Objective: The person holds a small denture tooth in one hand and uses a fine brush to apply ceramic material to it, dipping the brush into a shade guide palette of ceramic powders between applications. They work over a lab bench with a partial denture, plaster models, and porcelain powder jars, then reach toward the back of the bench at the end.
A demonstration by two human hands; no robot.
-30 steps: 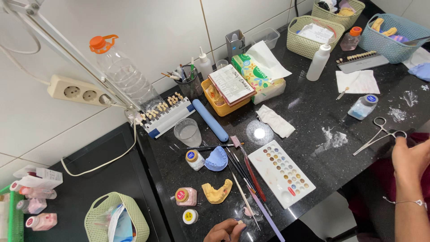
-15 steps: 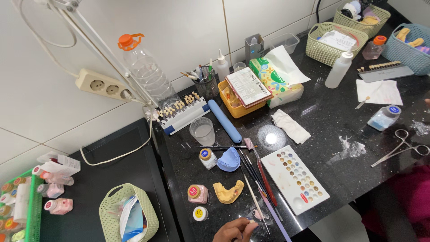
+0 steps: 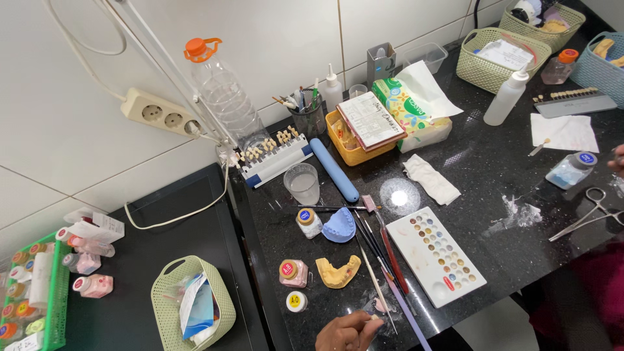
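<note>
At the bottom edge of the frame, my left hand (image 3: 348, 333) pinches a thin brush (image 3: 377, 286) on the black bench (image 3: 494, 169); a careless sweep could knock the yellow jaw cast (image 3: 337, 271) beside it.

My right hand (image 3: 617, 159), at the right edge, is too cropped to tell its grip.

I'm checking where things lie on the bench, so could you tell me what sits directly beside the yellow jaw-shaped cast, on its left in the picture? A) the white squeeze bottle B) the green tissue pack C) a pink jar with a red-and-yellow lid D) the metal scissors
C: the pink jar stands just left of the yellow cast, above the left hand at the bottom edge.
</note>
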